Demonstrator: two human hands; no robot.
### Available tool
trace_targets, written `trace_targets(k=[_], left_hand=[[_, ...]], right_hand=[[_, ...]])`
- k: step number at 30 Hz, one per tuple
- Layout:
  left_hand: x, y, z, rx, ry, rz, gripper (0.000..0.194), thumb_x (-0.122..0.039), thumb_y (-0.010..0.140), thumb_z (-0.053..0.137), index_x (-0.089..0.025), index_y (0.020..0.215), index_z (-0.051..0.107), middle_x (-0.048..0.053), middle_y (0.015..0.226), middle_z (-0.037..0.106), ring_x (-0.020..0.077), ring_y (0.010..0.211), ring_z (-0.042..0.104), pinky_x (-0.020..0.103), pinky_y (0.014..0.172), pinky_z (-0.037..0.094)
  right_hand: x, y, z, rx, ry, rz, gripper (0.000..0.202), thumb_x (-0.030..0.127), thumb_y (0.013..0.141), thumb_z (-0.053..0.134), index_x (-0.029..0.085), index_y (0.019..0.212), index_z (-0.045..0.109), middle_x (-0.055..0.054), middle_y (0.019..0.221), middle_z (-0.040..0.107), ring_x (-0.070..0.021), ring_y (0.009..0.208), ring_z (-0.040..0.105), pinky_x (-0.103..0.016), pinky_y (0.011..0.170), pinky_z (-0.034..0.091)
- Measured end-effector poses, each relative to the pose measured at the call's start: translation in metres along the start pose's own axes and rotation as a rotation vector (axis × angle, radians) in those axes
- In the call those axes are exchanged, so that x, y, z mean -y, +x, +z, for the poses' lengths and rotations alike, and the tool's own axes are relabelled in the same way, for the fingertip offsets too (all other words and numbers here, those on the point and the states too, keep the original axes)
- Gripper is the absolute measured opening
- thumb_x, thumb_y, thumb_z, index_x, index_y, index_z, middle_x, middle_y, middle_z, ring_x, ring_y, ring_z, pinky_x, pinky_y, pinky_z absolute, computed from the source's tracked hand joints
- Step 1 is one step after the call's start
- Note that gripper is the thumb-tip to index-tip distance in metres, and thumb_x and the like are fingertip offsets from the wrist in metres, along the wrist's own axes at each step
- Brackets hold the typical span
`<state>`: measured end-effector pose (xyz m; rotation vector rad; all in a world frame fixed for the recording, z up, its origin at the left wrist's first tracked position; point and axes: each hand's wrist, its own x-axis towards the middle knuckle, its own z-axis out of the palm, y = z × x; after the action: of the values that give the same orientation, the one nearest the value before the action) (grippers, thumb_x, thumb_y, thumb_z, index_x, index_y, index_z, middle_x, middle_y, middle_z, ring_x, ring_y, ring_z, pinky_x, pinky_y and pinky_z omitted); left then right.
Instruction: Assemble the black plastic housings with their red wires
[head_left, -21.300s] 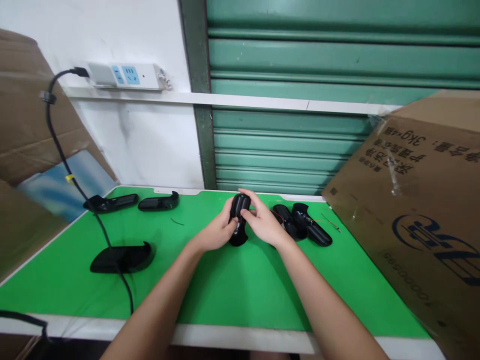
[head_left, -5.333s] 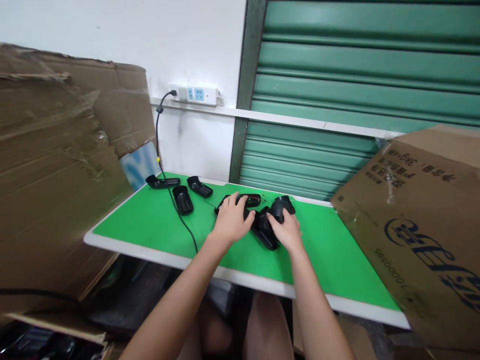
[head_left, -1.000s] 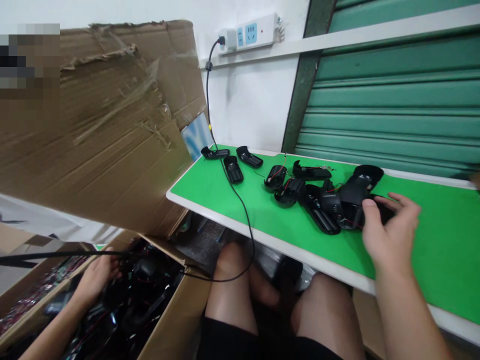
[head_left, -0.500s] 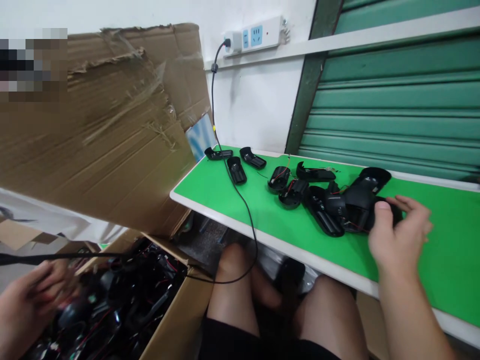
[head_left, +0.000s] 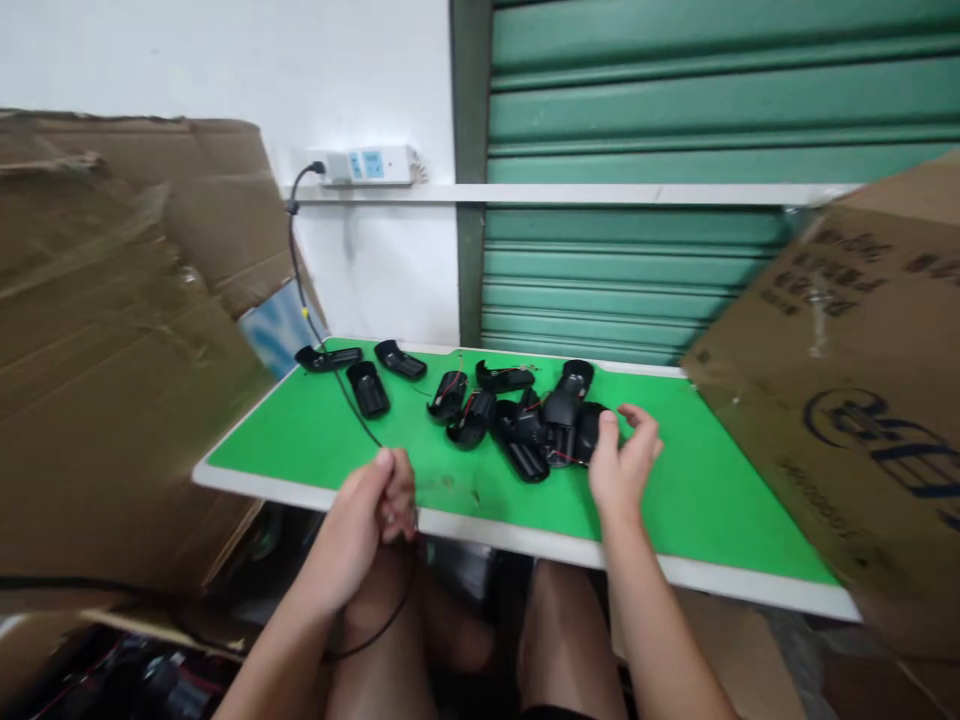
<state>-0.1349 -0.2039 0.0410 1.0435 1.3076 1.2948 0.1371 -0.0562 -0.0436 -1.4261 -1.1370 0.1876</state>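
Note:
Near the front edge of the green table, my left hand (head_left: 386, 495) has its fingers curled together beside the black cable (head_left: 352, 405); what lies inside them is hidden. My right hand (head_left: 626, 455) is at the right end of a pile of black plastic parts. Its thumb rests against a rounded black part (head_left: 589, 430), with the fingers spread apart from the thumb. Curved black housings (head_left: 529, 450) overlap in the pile, some with thin red wires. Further left lie separate black shells (head_left: 367, 390), (head_left: 401, 360) and a thin-edged shell (head_left: 330, 358).
The green table (head_left: 720, 500) has a white rim. A large cardboard flap (head_left: 112, 400) stands at left and a printed carton (head_left: 847, 400) at right. A box of black wired parts (head_left: 157, 680) is at lower left. A power strip (head_left: 382, 165) hangs on the wall.
The view has turned right. My left hand has moved from over the box of parts to the table's front edge. My right hand remains beside the pile, its fingers now further from the part.

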Motion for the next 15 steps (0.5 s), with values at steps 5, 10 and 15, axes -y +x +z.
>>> trace_targets(k=[5,10,15], left_hand=[[-0.016,0.099,0.005,-0.402,0.458,0.373,0.045,-0.058,0.100,0.032,-0.024,0.072,0.043,-0.003,0.060,0.044,0.0161,0.055,0.049,0.029,0.057,0.044],[-0.010,0.136,-0.022,-0.127,1.114,0.362,0.048,-0.055,0.093,0.041,-0.018,0.114,0.063,0.012,0.109,0.071,0.0253,0.089,0.067,0.038,0.086,0.052],[-0.019,0.123,-0.025,0.043,1.421,0.211,0.065,-0.053,0.094,0.038,-0.016,0.146,0.051,0.017,0.139,0.060,0.0335,0.114,0.066,0.045,0.099,0.050]], right_hand=[[-0.001,0.002,0.003,0.005,0.043,-0.011,0.045,0.056,0.091,0.049,0.018,0.115,0.054,-0.017,0.121,0.063,-0.0305,0.118,0.052,-0.051,0.109,0.036],[0.000,0.002,0.004,-0.002,0.075,-0.010,0.043,0.053,0.091,0.051,0.018,0.116,0.054,-0.016,0.117,0.065,-0.0292,0.113,0.057,-0.050,0.106,0.038],[0.003,0.004,0.004,-0.043,0.100,0.002,0.038,0.047,0.091,0.051,0.018,0.115,0.053,-0.012,0.108,0.066,-0.0271,0.106,0.061,-0.049,0.102,0.042]])
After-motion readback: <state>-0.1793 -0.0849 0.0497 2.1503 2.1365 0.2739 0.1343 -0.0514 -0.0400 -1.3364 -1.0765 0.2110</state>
